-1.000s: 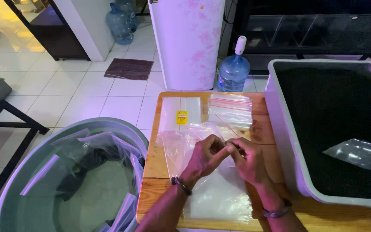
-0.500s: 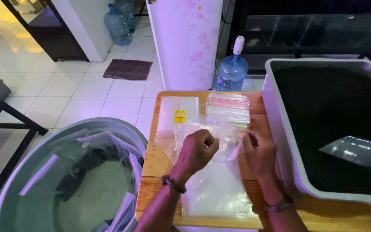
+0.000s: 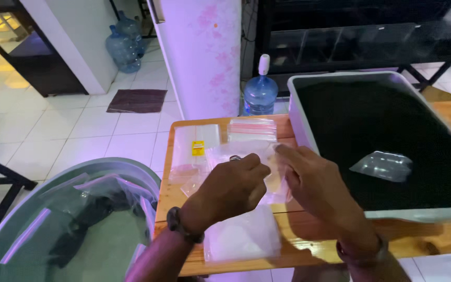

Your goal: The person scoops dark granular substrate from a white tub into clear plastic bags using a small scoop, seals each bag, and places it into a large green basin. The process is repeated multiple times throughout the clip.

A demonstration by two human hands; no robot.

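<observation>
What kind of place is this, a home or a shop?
Probably a home or small shop that keeps fish: a round water tub, a dark-filled white tank, and clear plastic bags in both hands on a wooden table.

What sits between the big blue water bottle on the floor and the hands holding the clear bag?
In the head view, a stack of red-edged clear bags lies on the wooden table, between the water bottle and the held clear bag.

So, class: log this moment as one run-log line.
left hand: pinches clear plastic bag | right hand: grips same bag | bag: above wooden table | nearby: bag stacks, dark tub
</observation>
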